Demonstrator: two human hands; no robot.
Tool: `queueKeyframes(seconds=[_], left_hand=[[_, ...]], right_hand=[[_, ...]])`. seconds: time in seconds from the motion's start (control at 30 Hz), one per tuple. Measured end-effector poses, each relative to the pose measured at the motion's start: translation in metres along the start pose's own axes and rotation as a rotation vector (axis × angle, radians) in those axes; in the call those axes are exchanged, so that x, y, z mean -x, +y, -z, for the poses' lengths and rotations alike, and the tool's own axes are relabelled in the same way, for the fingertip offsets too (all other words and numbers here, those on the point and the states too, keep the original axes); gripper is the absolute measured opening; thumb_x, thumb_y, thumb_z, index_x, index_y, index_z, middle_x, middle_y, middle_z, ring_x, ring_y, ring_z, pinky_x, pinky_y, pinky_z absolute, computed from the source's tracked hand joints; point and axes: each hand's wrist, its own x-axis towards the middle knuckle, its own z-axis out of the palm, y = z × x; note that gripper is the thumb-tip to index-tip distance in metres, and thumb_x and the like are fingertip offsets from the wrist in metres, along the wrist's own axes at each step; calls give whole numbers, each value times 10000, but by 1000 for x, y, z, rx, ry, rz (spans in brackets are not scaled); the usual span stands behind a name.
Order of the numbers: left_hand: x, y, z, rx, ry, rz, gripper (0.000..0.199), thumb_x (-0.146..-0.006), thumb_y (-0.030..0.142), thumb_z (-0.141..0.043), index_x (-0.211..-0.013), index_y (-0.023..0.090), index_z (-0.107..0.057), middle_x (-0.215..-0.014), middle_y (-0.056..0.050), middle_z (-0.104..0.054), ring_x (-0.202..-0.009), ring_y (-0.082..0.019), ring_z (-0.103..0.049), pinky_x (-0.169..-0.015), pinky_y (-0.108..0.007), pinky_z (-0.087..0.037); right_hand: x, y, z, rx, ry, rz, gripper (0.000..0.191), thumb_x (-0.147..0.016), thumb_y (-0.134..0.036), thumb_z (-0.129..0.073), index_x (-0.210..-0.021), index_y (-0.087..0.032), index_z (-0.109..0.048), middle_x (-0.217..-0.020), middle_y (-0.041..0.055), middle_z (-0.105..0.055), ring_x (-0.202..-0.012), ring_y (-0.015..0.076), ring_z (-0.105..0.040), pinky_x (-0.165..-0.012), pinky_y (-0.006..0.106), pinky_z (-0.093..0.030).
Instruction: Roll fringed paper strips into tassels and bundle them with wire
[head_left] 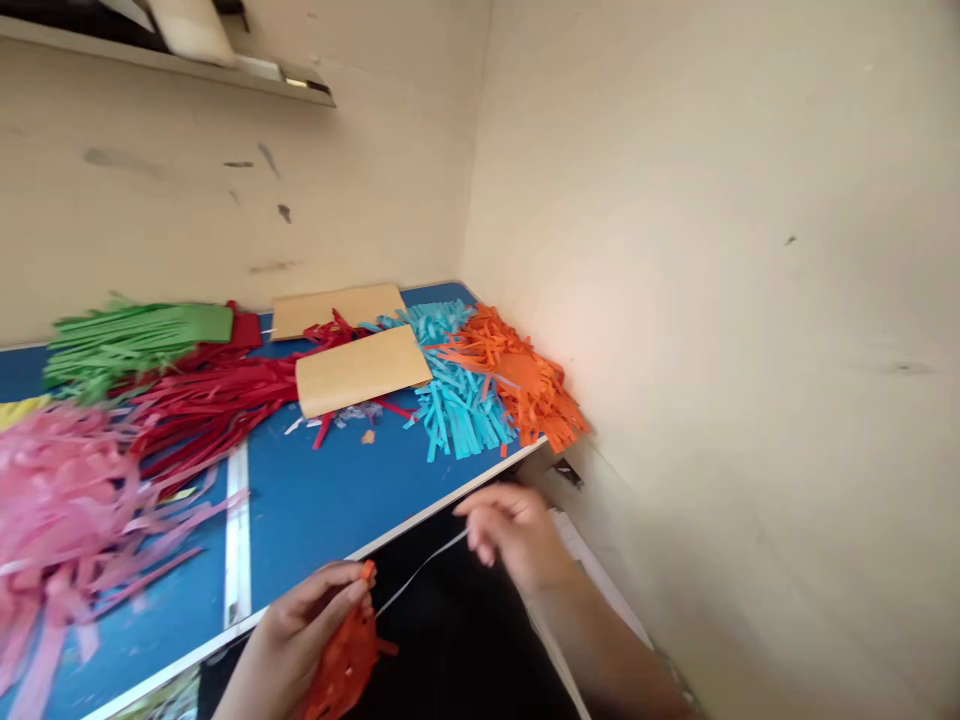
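Note:
My left hand (311, 620) pinches a bundle of orange crepe paper fringe (346, 660) near the table's front edge, with a small orange end poking up past the fingertips. From that bundle a thin white string (420, 570) runs up to my right hand (514, 530). The fingers of my right hand are curled together around the string's far end and are somewhat blurred. Both hands are over a black surface (450, 640) below the table edge, perhaps dark clothing.
On the blue table (300, 500) lie fringed paper bundles: pink (67, 480), green (150, 335), red (225, 395), light blue (457, 400) and orange (517, 370). Tan card pieces (364, 370) rest among them. A wall (712, 300) borders the right side; a shelf (172, 65) hangs upper left.

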Motion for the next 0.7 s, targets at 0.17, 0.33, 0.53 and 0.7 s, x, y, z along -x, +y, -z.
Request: queueKeyframes(seconds=[0.17, 0.33, 0.53, 0.7], left_hand=[[3, 12, -11, 497, 28, 311, 453, -477, 426, -919, -800, 197, -698, -684, 12, -697, -620, -135, -652, -605, -227, -540], [5, 11, -10, 546, -47, 283, 393, -545, 398, -900, -793, 184, -682, -699, -1, -693, -643, -136, -651, -618, -231, -523], [7, 7, -8, 375, -64, 168, 380, -605, 462, -854, -790, 172, -693, -717, -21, -700, -674, -153, -639, -648, -255, -512], [8, 7, -4, 370, -54, 145, 360, -627, 460, -841, -785, 171, -696, -720, -17, -687, -671, -146, -628, -643, -255, -505]], right_hand=[[10, 23, -68, 271, -236, -56, 528, -895, -221, -550, -1410, -200, -435, -689, -54, -613, -632, 117, -554, -688, 262, -462], [2, 27, -78, 307, -267, -68, 512, -872, -183, -550, -1369, -195, -424, -676, -66, -598, -663, 131, -584, -721, 265, -480], [1, 28, -75, 274, -329, -176, 491, -867, -221, -581, -1340, -196, -452, -664, -73, -585, -637, 127, -584, -685, 257, -472], [2, 26, -77, 231, -356, -258, 513, -846, -194, -596, -1338, -192, -454, -651, -79, -575, -628, 121, -580, -690, 261, -472]])
